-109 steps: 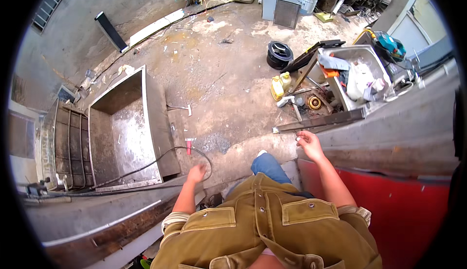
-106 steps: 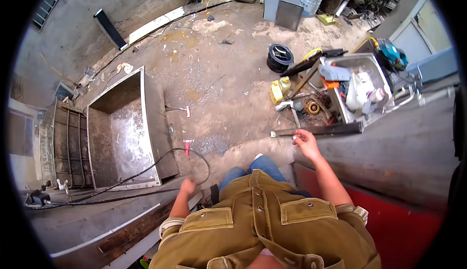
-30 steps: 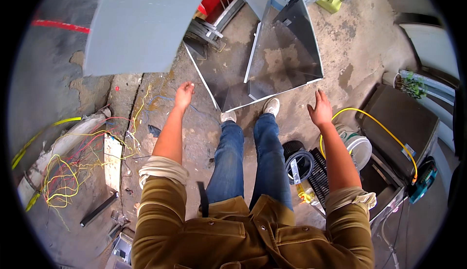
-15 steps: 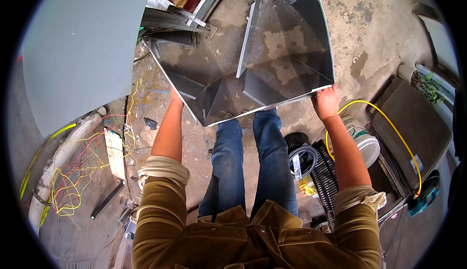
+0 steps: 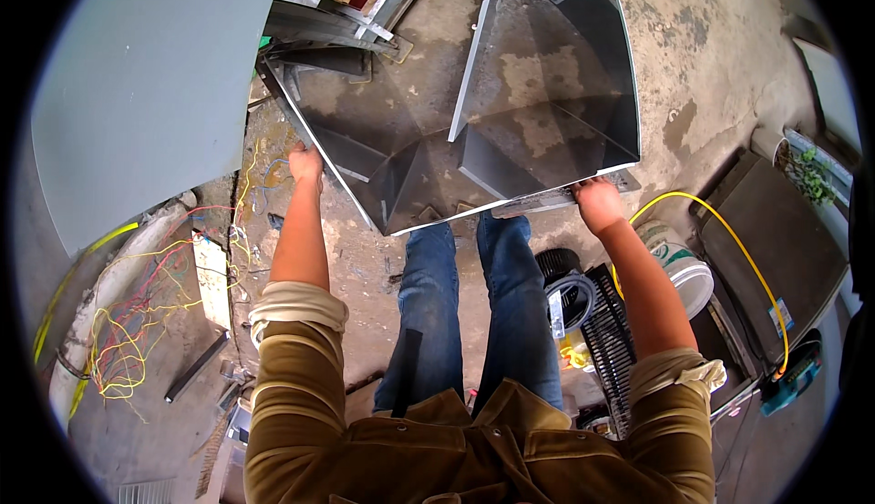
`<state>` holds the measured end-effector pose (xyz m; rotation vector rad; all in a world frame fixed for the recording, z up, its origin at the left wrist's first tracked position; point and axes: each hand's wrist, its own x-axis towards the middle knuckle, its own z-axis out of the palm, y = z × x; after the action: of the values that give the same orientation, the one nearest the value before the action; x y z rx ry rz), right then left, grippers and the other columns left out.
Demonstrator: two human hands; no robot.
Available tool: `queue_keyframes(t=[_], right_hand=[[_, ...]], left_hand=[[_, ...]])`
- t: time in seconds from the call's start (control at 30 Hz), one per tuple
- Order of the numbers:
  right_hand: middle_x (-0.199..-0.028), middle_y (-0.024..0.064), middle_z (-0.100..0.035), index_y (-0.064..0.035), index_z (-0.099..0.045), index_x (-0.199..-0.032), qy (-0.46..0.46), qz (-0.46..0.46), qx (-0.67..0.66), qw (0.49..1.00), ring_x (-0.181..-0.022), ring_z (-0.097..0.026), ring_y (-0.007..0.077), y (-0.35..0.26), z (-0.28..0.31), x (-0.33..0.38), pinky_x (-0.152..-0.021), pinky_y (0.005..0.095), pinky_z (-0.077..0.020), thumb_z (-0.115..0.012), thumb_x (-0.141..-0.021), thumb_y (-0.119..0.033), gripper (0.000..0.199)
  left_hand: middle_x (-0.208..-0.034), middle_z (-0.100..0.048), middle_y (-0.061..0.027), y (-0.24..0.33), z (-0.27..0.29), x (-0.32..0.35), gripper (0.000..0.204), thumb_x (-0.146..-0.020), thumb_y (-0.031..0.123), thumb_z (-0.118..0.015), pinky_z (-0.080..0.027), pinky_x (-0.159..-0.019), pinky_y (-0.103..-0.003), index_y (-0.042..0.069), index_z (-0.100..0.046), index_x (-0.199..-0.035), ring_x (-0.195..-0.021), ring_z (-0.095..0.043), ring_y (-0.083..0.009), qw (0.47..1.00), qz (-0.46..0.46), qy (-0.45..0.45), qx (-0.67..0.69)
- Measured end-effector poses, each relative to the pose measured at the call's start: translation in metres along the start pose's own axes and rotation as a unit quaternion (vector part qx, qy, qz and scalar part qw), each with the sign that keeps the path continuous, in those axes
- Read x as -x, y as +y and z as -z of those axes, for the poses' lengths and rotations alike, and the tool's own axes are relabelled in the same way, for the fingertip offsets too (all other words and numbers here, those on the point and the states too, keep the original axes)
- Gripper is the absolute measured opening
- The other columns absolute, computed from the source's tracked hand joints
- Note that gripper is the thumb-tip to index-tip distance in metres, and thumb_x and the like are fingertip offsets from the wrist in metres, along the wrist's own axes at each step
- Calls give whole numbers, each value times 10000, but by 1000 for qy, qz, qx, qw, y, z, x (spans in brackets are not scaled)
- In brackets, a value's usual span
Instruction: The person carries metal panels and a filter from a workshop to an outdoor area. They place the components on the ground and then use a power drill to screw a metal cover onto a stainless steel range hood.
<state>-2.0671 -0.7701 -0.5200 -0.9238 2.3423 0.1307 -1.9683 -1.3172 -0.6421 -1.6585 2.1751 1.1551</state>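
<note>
A large, dark see-through panel piece (image 5: 510, 171) with pale edges spans the space in front of my legs. Angled dark faces show in it; I cannot tell which are reflections. My left hand (image 5: 307, 163) is closed around its left edge. At the near right corner my right hand (image 5: 599, 201) grips the near edge, its fingers partly hidden beneath. Below that edge, beside my right hand, shows a grey strip (image 5: 547, 201). A narrow pale-edged upright piece (image 5: 469, 76) slants across the middle of the panel piece.
A big pale grey sheet (image 5: 155, 85) fills the upper left. Metal lengths (image 5: 337, 30) lie beyond the panel piece. Tangled wires (image 5: 123, 349) spread at the left. On the right are a white bucket (image 5: 690, 281), a yellow hose (image 5: 729, 231) and a dark case (image 5: 775, 231).
My left hand has shifted left and slightly farther along the edge. My right hand has moved a little left and nearer me. The panel piece has drifted slightly right; more of the grey strip shows.
</note>
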Motion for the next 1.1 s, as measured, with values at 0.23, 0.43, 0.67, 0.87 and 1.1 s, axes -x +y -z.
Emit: queue_keyframes(t=[0.23,0.43,0.67,0.87,1.1], right_hand=[[-898,119,-614,-72,-591,-1022,-32,-7,-76,997,-816,-609,288,-22,25,52,-689,369,-497,-494,-721,-61,317],[-915,155,-622,-69,-621,-1001,-66,-118,-168,977,-800,-602,330,-52,77,172,-709,399,-490,-542,-717,-72,295],[-797,224,-601,-4,-618,-872,-10,-366,-250,896,-791,-578,396,-101,142,309,-688,438,-464,-621,-759,-164,196],[-803,250,-609,36,-600,-866,166,-495,-323,789,-775,-599,378,-129,161,379,-692,403,-458,-627,-797,-215,261],[-879,90,-654,46,-599,-991,362,-504,-609,494,-768,-580,161,-150,147,414,-719,305,-450,-599,-824,-104,224]], left_hand=[[-790,-592,-248,9,61,55,253,-807,233,-603,-434,-683,-431,-18,-577,-827,-774,-563,-425,976,-130,60,-165],[-732,-550,-256,-63,194,170,237,-836,226,-569,-418,-607,-460,-3,-541,-783,-707,-530,-445,934,-216,57,-278],[-776,-577,-232,-50,395,303,160,-840,154,-548,-435,-626,-458,7,-583,-894,-722,-559,-411,912,-248,-4,-326],[-812,-611,-165,57,476,386,122,-808,43,-565,-472,-637,-377,21,-612,-918,-710,-590,-338,849,-419,-122,-298],[-805,-617,-142,210,442,507,128,-794,22,-585,-478,-639,-337,16,-621,-917,-707,-604,-302,789,-517,-227,-242]])
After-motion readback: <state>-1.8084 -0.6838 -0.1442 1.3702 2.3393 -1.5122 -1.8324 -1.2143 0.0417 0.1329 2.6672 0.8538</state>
